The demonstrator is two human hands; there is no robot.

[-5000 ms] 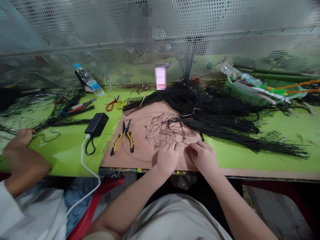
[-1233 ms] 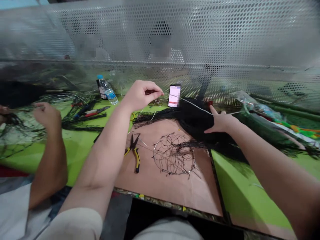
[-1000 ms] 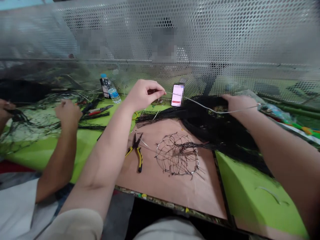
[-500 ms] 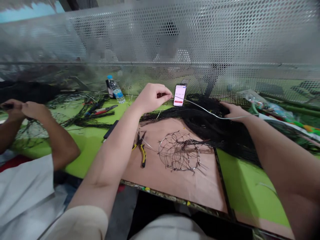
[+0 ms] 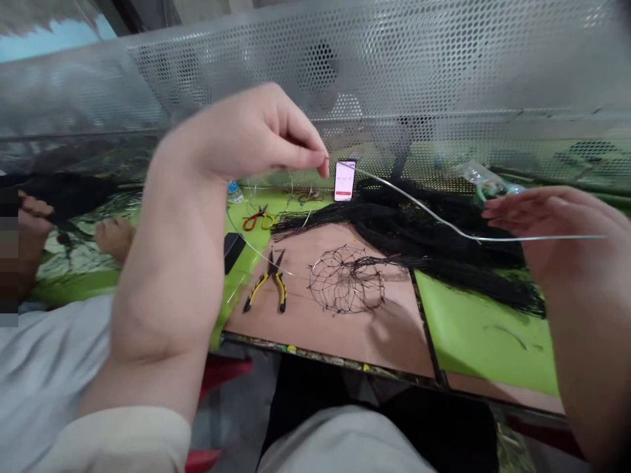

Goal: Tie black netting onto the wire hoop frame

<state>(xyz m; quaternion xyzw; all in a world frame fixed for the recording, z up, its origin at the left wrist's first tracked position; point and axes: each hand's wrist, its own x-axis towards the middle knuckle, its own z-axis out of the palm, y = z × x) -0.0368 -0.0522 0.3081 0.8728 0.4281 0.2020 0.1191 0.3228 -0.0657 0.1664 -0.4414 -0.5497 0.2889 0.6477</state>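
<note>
My left hand (image 5: 276, 131) is raised over the bench, thumb and forefinger pinched on one end of a thin pale wire (image 5: 493, 239). The wire bends down to the right and runs in front of my right hand (image 5: 566, 217), which has its fingers stretched out and holds nothing that I can see. Below lies a round net of dark knotted strands (image 5: 345, 282) on a brownish board (image 5: 315, 335). Left of the net, pliers with yellow and black handles (image 5: 280, 289) rest with their jaws apart. Behind it spreads a heap of black strands (image 5: 424, 213).
A lit phone (image 5: 344, 180) leans against the perforated metal screen (image 5: 236, 72). Pliers with red and yellow handles (image 5: 254, 220) and a dark flat object (image 5: 235, 249) lie to the left. A co-worker's hand (image 5: 116, 240) shows at the far left. A clear plastic bag (image 5: 480, 176) is at the back right.
My left hand has risen and come closer, carrying the wire end up and left. My right hand has lifted off the black strands and moved right.
</note>
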